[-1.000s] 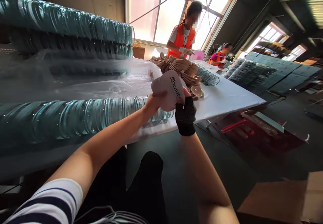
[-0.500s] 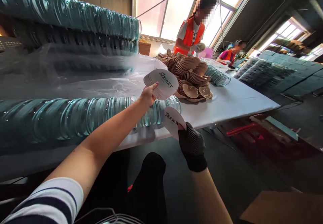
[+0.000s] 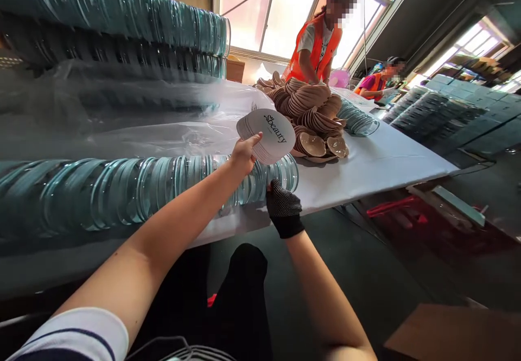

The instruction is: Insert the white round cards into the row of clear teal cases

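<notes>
— What's nearest, going out from the white table (image 3: 366, 171)?

— On the near side of the table, the right hand (image 3: 284, 208), in a black dotted glove, reaches up to the table's front edge. Its fingers meet the end of the row of clear round lids (image 3: 163, 184) lying along that edge; whether they are closed on a lid I cannot tell.

— And the other hand?

— Just above that row, the bare left hand (image 3: 243, 153) grips a stack of white oval cards (image 3: 266, 134) printed "Sbeauty", thumb on top, holding it in the air over the table.

— Anything holding other things?

— A clear plastic sheet (image 3: 134, 116) is spread over the table's left part, with more rows of lids (image 3: 122, 19) piled behind it. No boxes on the table that I can make out.

— Further along?

— Past the cards, mid-table, a heap of tan round pads (image 3: 311, 114), and beside it another short row of clear lids (image 3: 358, 119).

— And the room?

— At the table's far end a person in an orange vest (image 3: 315, 49) bends over the heap; another seated person (image 3: 376, 84) is beyond. Large windows (image 3: 280, 8) behind them, grey stacked trays (image 3: 443, 114) off the table's right.
</notes>
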A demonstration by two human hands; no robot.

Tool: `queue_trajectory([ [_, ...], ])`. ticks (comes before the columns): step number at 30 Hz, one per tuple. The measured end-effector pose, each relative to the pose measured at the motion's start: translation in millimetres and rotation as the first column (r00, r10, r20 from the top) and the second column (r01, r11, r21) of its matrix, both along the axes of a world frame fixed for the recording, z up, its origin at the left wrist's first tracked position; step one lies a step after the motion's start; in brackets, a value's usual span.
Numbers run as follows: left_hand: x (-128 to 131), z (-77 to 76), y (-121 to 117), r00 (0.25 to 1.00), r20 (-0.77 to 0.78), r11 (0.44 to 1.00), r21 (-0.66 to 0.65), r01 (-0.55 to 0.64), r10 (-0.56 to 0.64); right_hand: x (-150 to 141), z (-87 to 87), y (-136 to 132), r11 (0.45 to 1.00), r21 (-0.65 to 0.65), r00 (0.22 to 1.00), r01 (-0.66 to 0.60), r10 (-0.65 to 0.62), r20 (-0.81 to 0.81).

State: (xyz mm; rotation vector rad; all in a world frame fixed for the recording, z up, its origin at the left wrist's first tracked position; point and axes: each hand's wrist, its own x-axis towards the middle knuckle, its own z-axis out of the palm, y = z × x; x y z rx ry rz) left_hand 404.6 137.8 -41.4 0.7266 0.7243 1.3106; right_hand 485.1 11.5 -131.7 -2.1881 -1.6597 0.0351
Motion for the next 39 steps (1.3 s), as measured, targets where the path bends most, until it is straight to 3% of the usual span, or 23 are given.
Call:
queue_trajectory([
  [3,1,-1.0,-1,1.000,-0.010,1.000,0.011,-0.001,0.001,3,-1.0,7,1.000,-0.012,0.998,-0.023,0.022,-0.061],
  [7,2,-1.9,-2,1.000,-0.029,0.999,0.034,-0.005,0.006,4,-7.4,17,0.992,0.102,0.908,-0.070,0.106,-0.406],
  [10,2,-2.5,-2,1.000,-0.016,1.000,0.021,-0.014,0.015,2,-7.5,22,0.991,0.126,0.954,0.040,0.000,-0.300],
  [12,2,-3.4,-2,1.000,-0.017,1.000,0.016,-0.017,0.017,4,-5.1,20,0.997,0.077,0.935,-0.015,0.041,-0.353],
  [14,2,-4.9,0,0.999,-0.034,0.999,0.027,-0.021,0.022,10,-3.0,15,0.980,0.031,0.819,-0.198,0.182,-0.544],
  [16,3,-6.3,1,0.998,-0.055,0.999,0.045,-0.020,0.022,20,-1.3,10,0.934,0.026,0.624,-0.355,0.257,-0.738],
  [18,4,-6.4,2,0.997,-0.073,0.998,0.066,-0.014,0.019,30,3.6,8,0.950,0.106,0.515,-0.295,0.252,-0.819],
  [19,5,-5.9,2,0.996,-0.087,0.997,0.074,-0.018,0.025,36,8.4,9,0.967,0.186,0.522,-0.174,0.251,-0.815],
  [20,5,-5.1,0,0.994,-0.105,0.996,0.087,-0.024,0.033,42,15.1,11,0.959,0.282,0.584,-0.018,0.239,-0.776],
  [22,4,-2.9,-7,0.989,-0.139,0.989,0.144,-0.025,0.046,52,32.4,18,0.871,0.443,0.760,0.214,0.137,-0.636],
  [24,0,-0.8,-20,0.988,-0.154,0.976,0.216,0.019,0.015,56,49.4,22,0.847,0.475,0.858,0.239,0.045,-0.512],
  [26,-7,0.8,-36,0.988,-0.156,0.967,0.247,0.061,-0.023,52,60.1,22,0.854,0.494,0.924,0.164,0.042,-0.380],
  [28,-15,2.2,-49,0.987,-0.163,0.974,0.222,0.043,-0.006,39,63.6,17,0.782,0.619,0.970,0.077,0.085,-0.228],
  [30,-22,4.7,-60,0.987,-0.160,0.975,0.214,0.056,-0.022,23,65.0,10,0.681,0.732,0.978,0.024,0.135,-0.157],
  [31,-25,6.7,-63,0.987,-0.151,0.974,0.213,0.081,-0.049,18,66.7,7,0.660,0.750,0.971,0.024,0.164,-0.176],
  [33,-28,12.4,-66,0.988,-0.122,0.979,0.173,0.113,-0.092,17,72.9,3,0.685,0.718,0.934,0.118,0.170,-0.315],
  [35,-31,20.7,-63,0.996,-0.073,0.995,0.080,0.052,-0.046,26,79.5,-5,0.701,0.639,0.872,0.318,0.048,-0.487],
  [37,-36,30.1,-55,0.999,-0.007,0.999,0.010,-0.034,0.034,39,80.3,-22,0.648,0.593,0.824,0.478,-0.096,-0.559],
  [39,-42,37.1,-41,0.997,0.061,0.998,-0.004,-0.056,0.056,43,71.2,-49,0.637,0.606,0.849,0.477,-0.155,-0.506],
])
